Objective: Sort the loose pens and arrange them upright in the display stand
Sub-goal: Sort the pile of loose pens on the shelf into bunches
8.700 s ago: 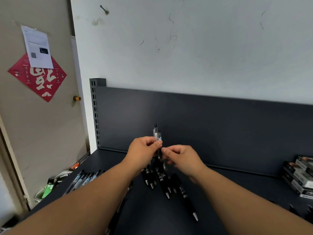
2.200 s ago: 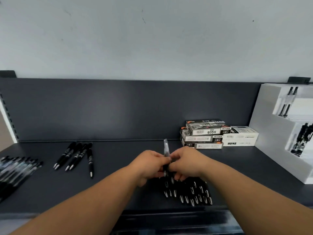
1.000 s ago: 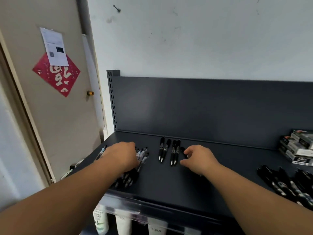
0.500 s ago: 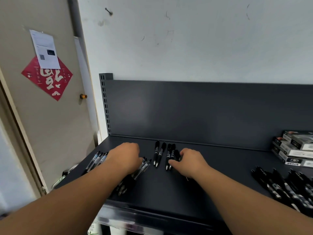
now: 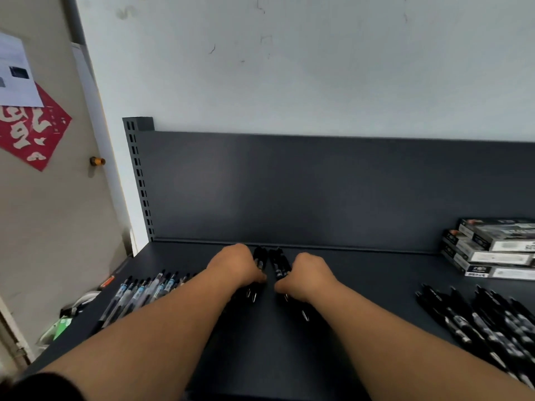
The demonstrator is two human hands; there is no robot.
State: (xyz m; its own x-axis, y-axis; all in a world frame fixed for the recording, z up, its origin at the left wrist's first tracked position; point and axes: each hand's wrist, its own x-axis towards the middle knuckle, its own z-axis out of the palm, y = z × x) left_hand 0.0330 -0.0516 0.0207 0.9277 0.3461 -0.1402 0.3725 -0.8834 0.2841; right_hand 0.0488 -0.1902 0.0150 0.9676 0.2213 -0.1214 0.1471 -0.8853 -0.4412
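Observation:
A small group of black pens (image 5: 277, 262) lies on the dark shelf (image 5: 260, 348) near its back panel. My left hand (image 5: 236, 267) curls down over the left pens of this group, and silver tips poke out under it. My right hand (image 5: 309, 274) curls over the right pens in the same way. A row of clear-barrelled pens (image 5: 142, 292) lies to the left, by my left forearm. A larger pile of black pens (image 5: 489, 322) lies at the right. The display stand is out of view.
Stacked pen boxes (image 5: 495, 250) stand at the back right against the shelf's dark back panel (image 5: 318, 192). The shelf's left edge borders a door (image 5: 52, 212) with a red paper sign. Small items lie low at the left, below the shelf edge.
My left hand has left the clear pens and moved right onto the black group. My right hand has closed over the same group from the other side.

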